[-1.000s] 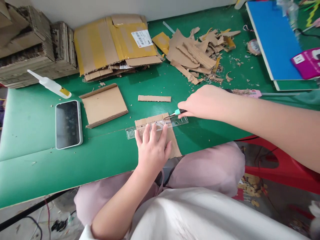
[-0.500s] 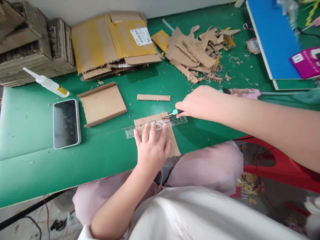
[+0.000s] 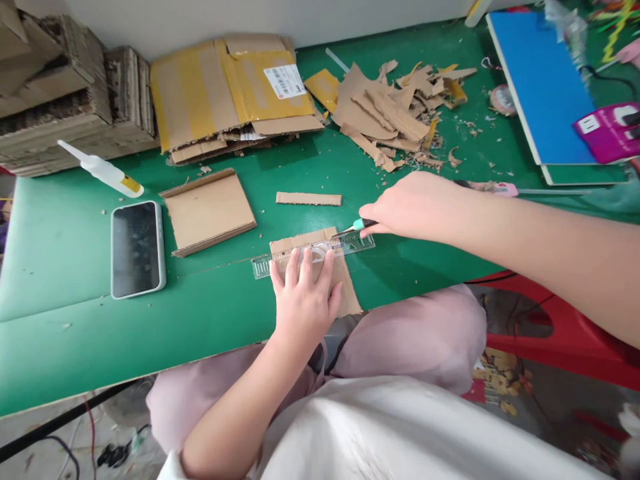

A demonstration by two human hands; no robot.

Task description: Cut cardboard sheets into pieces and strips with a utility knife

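Note:
My left hand (image 3: 305, 293) lies flat with its fingers spread, pressing a clear plastic ruler (image 3: 263, 267) down across a piece of cardboard (image 3: 345, 287) near the table's front edge. My right hand (image 3: 400, 203) is closed round the black and teal handle of a craft knife (image 3: 356, 225). The knife's thin tip is at the cardboard's upper right, along the ruler's far edge. A narrow cardboard strip (image 3: 309, 199) lies just beyond. To the left rests a small stack of cut cardboard (image 3: 213, 210).
A phone (image 3: 137, 250) and a white glue bottle (image 3: 105, 171) lie at the left. Behind are a flattened taped box (image 3: 200, 93), stacked cardboard (image 3: 60, 120) and torn scraps (image 3: 390, 113). A blue board (image 3: 540, 87) lies at the right, with another person's hand (image 3: 631, 52) beyond it.
My right hand and the craft knife have shifted slightly right along the ruler's edge. My left hand stays on the ruler. The whole view has tilted a little.

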